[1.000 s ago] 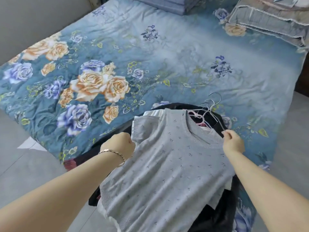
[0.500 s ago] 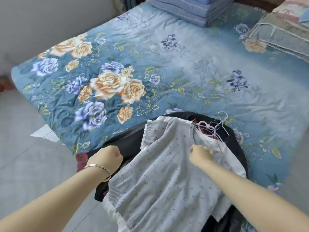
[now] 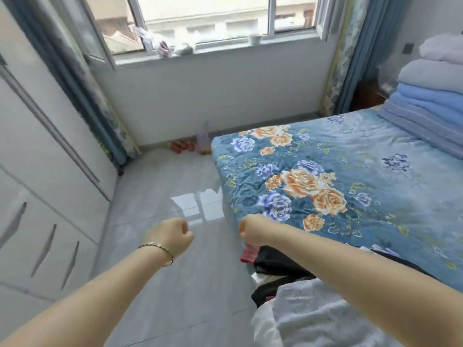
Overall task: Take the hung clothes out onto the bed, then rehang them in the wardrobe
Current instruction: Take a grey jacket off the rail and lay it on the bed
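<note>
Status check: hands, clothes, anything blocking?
Left hand and right hand curled, holding nothing. Clothes pile lies on near edge of bed, untouched. Wardrobe at left, visible panels closed.

We find the wardrobe left, the bed right, floor between. The clothes lie heaped on the bed's near edge, folded quilts stacked at its far right, the window beyond on the far wall.

Bright daylight from window, floor glare, motion blur
</note>
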`<state>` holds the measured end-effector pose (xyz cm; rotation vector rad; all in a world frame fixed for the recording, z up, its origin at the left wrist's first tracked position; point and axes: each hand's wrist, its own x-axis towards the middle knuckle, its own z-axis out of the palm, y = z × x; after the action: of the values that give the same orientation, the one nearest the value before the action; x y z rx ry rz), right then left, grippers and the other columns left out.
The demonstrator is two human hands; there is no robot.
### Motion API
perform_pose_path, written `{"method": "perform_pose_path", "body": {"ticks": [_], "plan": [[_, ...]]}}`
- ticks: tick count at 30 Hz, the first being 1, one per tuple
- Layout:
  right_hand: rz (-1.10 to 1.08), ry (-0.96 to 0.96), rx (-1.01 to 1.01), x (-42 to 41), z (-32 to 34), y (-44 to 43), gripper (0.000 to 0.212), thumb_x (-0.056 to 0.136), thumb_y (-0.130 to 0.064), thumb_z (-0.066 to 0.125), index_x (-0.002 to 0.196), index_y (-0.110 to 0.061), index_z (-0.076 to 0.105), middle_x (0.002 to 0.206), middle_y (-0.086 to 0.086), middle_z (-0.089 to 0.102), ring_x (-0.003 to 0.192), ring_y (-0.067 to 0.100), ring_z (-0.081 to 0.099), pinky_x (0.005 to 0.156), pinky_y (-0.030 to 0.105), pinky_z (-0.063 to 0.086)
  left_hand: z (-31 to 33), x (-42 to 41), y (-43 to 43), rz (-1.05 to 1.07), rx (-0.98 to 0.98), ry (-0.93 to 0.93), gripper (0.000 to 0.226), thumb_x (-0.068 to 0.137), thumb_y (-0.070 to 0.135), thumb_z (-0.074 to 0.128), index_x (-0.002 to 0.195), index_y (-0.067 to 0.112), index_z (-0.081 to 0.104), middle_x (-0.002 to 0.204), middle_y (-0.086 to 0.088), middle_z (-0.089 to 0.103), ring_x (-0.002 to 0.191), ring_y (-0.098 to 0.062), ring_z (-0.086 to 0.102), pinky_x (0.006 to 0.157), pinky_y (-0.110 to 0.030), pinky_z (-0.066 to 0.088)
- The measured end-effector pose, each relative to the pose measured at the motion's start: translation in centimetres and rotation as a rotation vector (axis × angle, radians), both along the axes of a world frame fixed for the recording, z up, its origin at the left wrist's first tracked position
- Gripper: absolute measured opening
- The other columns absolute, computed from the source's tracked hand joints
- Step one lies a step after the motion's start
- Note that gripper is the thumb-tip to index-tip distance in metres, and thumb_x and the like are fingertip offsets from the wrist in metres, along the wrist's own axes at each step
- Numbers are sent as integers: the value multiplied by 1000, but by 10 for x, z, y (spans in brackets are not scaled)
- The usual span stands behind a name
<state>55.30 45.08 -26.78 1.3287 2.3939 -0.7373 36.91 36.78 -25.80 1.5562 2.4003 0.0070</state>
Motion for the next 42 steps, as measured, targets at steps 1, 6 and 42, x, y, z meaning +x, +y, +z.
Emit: {"method": "perform_pose_path", "body": {"ticks": [1, 6, 42], "plan": [[75, 26, 50, -30, 18, -11, 20, 89, -10, 43, 92, -4, 62, 107, 16, 63, 92, 32, 59, 74, 31, 47, 15, -28, -20, 44, 19, 22, 12, 86, 28, 45, 85, 26, 58, 102, 4, 66, 93, -20, 61, 66, -24, 38], [377, 128, 179, -170, 107, -84, 29, 94, -15, 42, 113, -6, 61, 116, 15, 61, 109, 31, 57, 82, 30, 43, 88, -153, -128, 299, 122, 142, 20, 89, 26, 42, 97, 21, 60, 105, -3, 64, 99, -26, 60, 70, -25, 37], [1166, 944, 145, -738, 397, -612, 10, 90, -6, 47, 85, -4, 56, 88, 12, 51, 55, 13, 23, 48, 21, 20, 373, -456, -670, 1577, 349, 622, 19, 90, 21, 43, 90, 10, 59, 68, 0, 52, 73, -23, 55, 59, -24, 38]]}}
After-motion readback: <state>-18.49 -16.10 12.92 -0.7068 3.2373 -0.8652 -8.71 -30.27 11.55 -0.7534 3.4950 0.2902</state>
